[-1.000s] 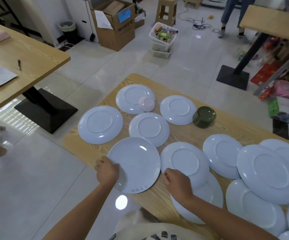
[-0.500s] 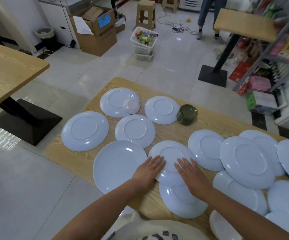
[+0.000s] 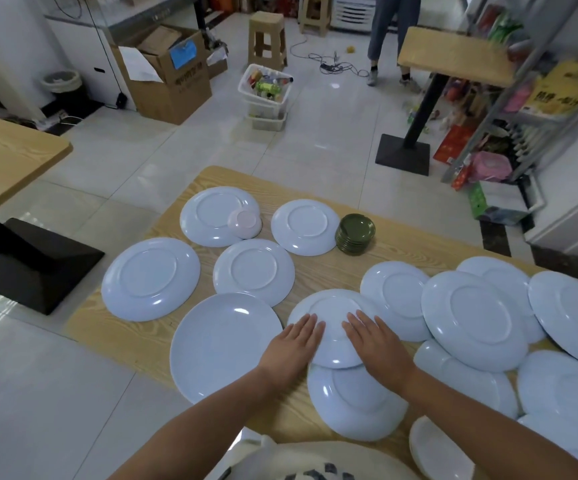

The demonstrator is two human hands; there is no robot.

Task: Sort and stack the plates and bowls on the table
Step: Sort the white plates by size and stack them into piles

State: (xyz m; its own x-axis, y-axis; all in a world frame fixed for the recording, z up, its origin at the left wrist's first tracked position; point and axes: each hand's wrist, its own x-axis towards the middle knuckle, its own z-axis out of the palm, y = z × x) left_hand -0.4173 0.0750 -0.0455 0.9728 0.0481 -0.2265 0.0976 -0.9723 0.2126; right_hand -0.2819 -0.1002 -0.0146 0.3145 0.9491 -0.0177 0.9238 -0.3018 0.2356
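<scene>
While both hands lie flat, fingers spread and grasping nothing, the left hand [image 3: 294, 344] and right hand [image 3: 375, 342] press on the near half of one upturned plate [image 3: 330, 313], low in the middle of the frame. That plate lies directly beneath the palms and reaches away from them towards the upper frame; being round, it has no long axis. Its near rim overlaps a second plate [image 3: 353, 407] lying closer to the bottom edge. The hands flank the plate's centre evenly, left on its left edge, right on its right, so neither is nearer. A large plate [image 3: 223, 344] lies just left of the left hand. Further up the surface [image 3: 135, 337] are more upturned plates, a pink bowl [image 3: 244, 224] resting on one of them, and a stack of green dishes [image 3: 355, 233].

Compared with a second ago, the left hand has left the rim of the large plate, and the right hand has come from the near edge up onto the middle plate. Half a second ago they lay much as now.

Judging by this, the next move is lifting or sliding this plate onto another.
</scene>
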